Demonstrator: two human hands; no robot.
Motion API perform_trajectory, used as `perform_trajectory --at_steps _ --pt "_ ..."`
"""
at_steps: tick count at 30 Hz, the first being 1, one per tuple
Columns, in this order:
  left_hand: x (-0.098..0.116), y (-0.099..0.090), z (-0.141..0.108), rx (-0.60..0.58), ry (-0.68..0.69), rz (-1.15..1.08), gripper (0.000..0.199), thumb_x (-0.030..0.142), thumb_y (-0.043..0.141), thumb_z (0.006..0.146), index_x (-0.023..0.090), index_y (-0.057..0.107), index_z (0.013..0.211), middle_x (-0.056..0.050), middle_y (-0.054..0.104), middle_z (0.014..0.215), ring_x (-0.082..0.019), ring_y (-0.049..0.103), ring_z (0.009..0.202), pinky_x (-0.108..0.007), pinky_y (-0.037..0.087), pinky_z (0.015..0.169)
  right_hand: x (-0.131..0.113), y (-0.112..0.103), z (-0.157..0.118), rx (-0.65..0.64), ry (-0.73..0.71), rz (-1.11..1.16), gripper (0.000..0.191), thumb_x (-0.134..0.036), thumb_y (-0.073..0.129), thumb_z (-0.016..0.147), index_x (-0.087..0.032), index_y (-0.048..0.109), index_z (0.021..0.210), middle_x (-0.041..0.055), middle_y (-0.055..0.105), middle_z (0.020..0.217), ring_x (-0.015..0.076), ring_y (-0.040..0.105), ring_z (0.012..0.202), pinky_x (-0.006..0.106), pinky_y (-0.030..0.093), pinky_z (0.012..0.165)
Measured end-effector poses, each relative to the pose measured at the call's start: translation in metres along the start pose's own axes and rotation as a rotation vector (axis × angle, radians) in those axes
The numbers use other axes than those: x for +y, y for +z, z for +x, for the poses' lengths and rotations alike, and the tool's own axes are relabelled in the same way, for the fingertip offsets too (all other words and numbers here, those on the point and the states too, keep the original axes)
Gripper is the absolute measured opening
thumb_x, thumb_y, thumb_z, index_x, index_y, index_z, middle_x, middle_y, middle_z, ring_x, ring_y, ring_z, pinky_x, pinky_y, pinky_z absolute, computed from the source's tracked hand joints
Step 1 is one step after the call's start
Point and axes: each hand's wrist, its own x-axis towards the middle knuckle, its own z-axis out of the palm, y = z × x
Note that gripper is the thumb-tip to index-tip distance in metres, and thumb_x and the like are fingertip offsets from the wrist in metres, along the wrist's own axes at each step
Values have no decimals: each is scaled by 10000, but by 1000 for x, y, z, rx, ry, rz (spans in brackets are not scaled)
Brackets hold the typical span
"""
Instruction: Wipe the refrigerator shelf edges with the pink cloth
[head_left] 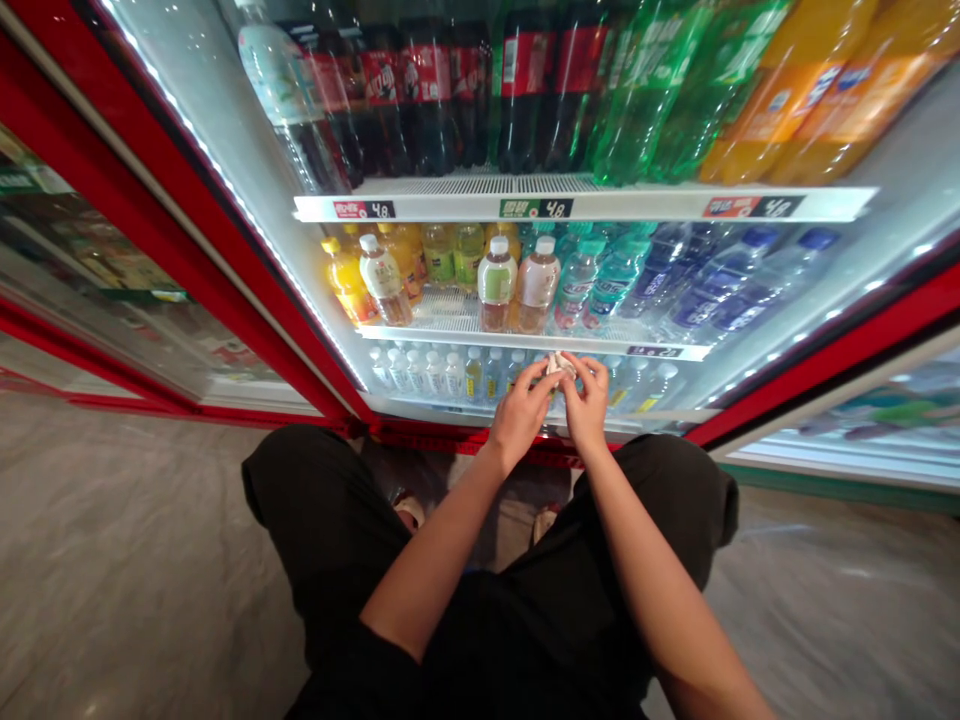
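My left hand (520, 412) and my right hand (586, 402) meet in front of the lower shelves of a drinks fridge. Between their fingertips is a small crumpled white wad (559, 366); whether it is tissue or cloth I cannot tell. Fingers of both hands are bent and closed on it. Just above the hands runs the front edge of the middle shelf (465, 337). On that shelf stand a tea bottle with a green label (496, 285) and one with a pink label (538, 285). My hands partly hide the bottom row of small bottles.
Large cola bottles (427, 90), green bottles (652, 90) and orange bottles (795, 95) fill the top shelf (450, 187). Blue-capped bottles (742, 275) stand right of the middle. Red door frames (247, 300) flank the opening. My knees (315, 490) are bent near the fridge's base.
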Motion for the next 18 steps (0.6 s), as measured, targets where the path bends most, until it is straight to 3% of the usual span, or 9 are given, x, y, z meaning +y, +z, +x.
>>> perform_trajectory --at_steps 4,8,14,18 --pt "-2 16 13 -7 38 13 537 49 547 993 309 699 1438 -83 555 1641 -293 543 1517 -465 444 1293 4 -5 -1 -71 39 148 552 -409 593 904 -302 674 1440 95 663 1380 284 634 1291 515 528 1135" --pt "-14 25 21 70 110 125 471 111 644 1001 329 716 1412 -74 657 1543 -279 615 1445 -422 490 1258 9 -10 -1 -101 158 320 650 -339 537 855 -282 608 1499 99 706 1387 272 703 1186 446 625 961" --pt "-40 24 27 63 399 670 324 108 632 1028 246 774 1284 -85 788 1366 -213 739 1244 -308 625 1020 4 -17 3 60 232 308 433 -355 541 850 -229 773 1193 85 804 1103 256 745 1022 401 637 837" --pt "-42 22 33 70 494 737 279 126 581 1065 228 793 1216 -80 818 1299 -197 754 1210 -311 610 1024 2 -23 10 179 240 257 340 -366 555 868 -207 780 1069 81 798 978 228 731 865 362 598 742"
